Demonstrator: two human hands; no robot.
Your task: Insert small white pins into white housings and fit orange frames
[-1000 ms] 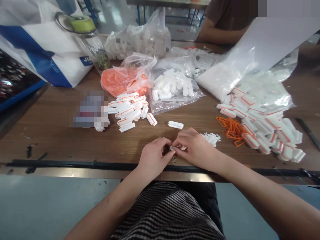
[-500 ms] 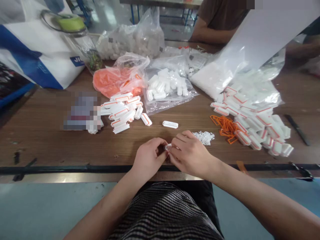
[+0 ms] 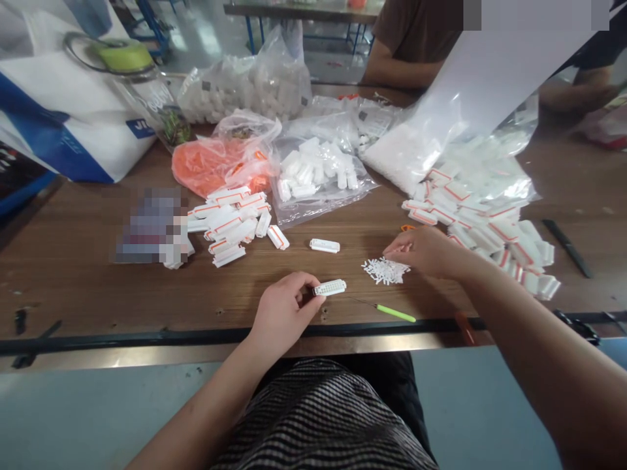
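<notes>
**A person's left hand [image 3: 284,308] holds a white connector housing [image 3: 330,288] low over the tabletop [image 3: 98,287] while the right hand [image 3: 425,251] reaches to a heap of tiny white inserts [image 3: 385,270].**

The left grip is closed on one end of the housing, whose rows of holes face up. Whether the right grip has closed on an insert cannot be told, as it is lowered at the heap's far edge. This looks like the fetching step, and lifting a single piece from so fine a heap would call for a careful pinch. A green-handled pick [image 3: 396,314] lies near the housing. The blue-and-white bag [image 3: 88,130] shows lettering cut off after "JI", and the script on the glass jar [image 3: 147,98] is unreadable.
</notes>
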